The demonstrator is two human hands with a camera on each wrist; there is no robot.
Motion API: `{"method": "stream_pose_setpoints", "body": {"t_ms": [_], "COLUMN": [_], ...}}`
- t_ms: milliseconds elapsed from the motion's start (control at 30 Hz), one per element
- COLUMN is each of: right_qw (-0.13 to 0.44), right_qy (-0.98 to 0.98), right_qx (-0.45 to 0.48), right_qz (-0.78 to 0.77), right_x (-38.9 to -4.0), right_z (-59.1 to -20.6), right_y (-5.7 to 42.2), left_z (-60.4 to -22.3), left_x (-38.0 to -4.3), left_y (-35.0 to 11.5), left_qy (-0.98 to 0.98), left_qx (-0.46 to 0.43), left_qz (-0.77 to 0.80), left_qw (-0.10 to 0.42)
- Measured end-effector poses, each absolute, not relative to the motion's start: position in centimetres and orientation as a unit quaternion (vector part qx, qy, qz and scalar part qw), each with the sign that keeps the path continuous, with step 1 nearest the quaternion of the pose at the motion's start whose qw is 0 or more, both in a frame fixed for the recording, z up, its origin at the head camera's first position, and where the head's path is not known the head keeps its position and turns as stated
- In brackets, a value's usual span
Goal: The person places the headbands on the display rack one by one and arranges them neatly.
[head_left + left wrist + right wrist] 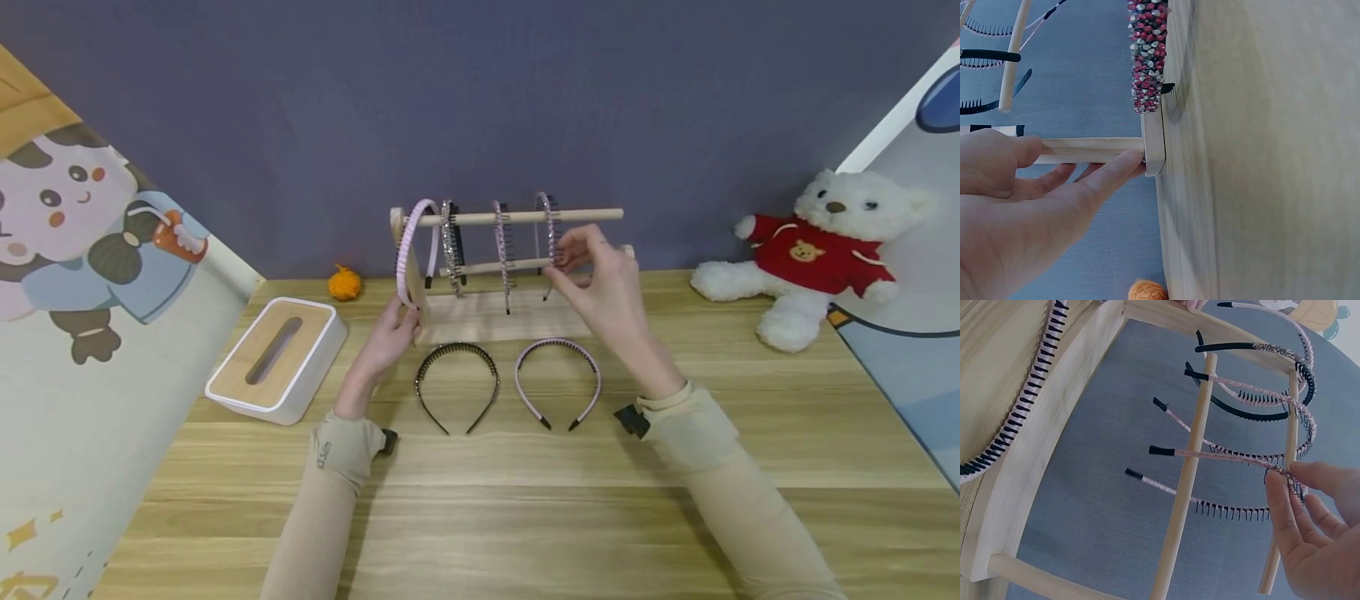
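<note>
A wooden headband stand point(476, 219) with horizontal rods stands at the back of the table. My left hand point(386, 337) grips its left side, with thumb and fingers around a wooden bar point(1091, 145) in the left wrist view. My right hand point(613, 292) pinches a glittery pink toothed headband point(1210, 455) hanging furthest right on the rods. Left of it hang another pink glittery headband point(500, 250), a silvery dark one point(448, 237) and a lilac one point(405, 258) by the stand's left end. My palm hides part of the stand's right end.
On the table before the stand lie a dark beaded headband point(493, 375) and a pale pink headband point(596, 375). A tissue box point(225, 379) and an orange yarn ball point(344, 284) are at left. A white teddy bear point(806, 250) in red sits at right.
</note>
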State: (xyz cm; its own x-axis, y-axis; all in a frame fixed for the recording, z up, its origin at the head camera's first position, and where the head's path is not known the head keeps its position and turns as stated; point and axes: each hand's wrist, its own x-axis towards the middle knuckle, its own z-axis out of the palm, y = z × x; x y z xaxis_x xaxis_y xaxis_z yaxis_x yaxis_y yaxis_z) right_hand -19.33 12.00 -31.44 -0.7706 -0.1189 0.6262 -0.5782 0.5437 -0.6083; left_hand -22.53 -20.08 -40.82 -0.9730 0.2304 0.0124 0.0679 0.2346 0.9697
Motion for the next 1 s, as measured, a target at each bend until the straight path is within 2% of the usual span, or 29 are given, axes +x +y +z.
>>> {"method": "stream_pose_setpoints", "body": {"t_ms": [1000], "right_qw": [0.272], "right_qy": [-0.845], "right_qx": [0.178], "right_qz": [0.425], "right_x": [-17.2], "right_z": [-32.0], "right_y": [13.1], "left_z": [-40.8], "left_x": [-22.4], "left_y": [-20.0], "left_qy": [0.779], "left_qx": [0.101], "left_qz": [0.616], "left_qw": [0.063]}}
